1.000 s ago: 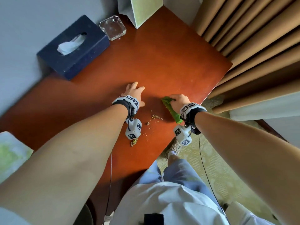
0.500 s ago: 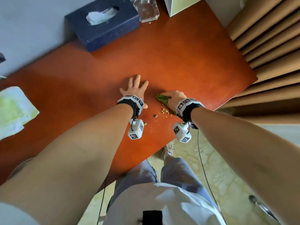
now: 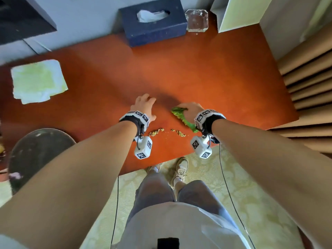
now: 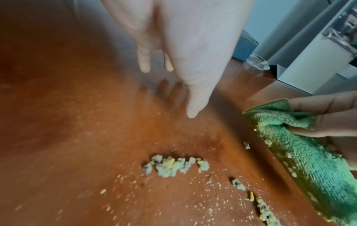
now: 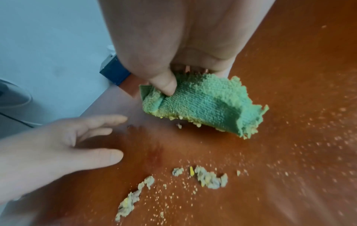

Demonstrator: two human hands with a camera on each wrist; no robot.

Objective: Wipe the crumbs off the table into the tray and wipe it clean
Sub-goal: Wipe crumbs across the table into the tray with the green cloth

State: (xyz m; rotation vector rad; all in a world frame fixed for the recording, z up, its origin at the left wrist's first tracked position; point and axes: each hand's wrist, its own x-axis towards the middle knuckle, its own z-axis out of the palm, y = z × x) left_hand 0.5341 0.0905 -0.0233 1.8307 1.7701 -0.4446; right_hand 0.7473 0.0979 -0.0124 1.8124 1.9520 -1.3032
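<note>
Since half a second ago the crumbs have ended up in two little heaps between the wrists, and the view has pulled back so more of the counter shows. From the head view, the left hand lies flat with fingers spread on the wood, holding nothing, and the right hand just beside it grips a bunched green cloth. Crumbs sit on the near side of both hands. Well beyond them are a blue tissue box and a glass ashtray.

Left wrist view: straight fingers over the counter, one crumb pile right below the hand, cloth off to the right with bits stuck to it.

Right wrist view: thumb pinches the cloth against curled fingers, its lower edge touching the wood. Crumbs lie on the near side, and the left hand lies open alongside.
</note>
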